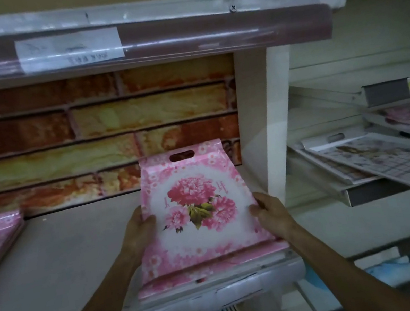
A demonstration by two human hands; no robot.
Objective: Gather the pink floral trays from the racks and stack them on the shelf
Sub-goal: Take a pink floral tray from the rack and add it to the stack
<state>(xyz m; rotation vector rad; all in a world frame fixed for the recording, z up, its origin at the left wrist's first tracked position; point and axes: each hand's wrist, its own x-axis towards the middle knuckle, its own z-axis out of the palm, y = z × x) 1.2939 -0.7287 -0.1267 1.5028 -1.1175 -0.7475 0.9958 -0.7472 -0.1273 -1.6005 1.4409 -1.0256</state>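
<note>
My left hand (140, 227) and right hand (268, 208) grip the pink floral tray (197, 211); overhanging the shelf (61, 260) edge, it could tip.

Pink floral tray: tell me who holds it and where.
Both hands hold the pink floral tray: left hand on its left edge, right hand on its right edge.

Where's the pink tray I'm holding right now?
The pink tray sits centre in the head view, on the shelf near its right upright post, held between the left hand and right hand.
</note>
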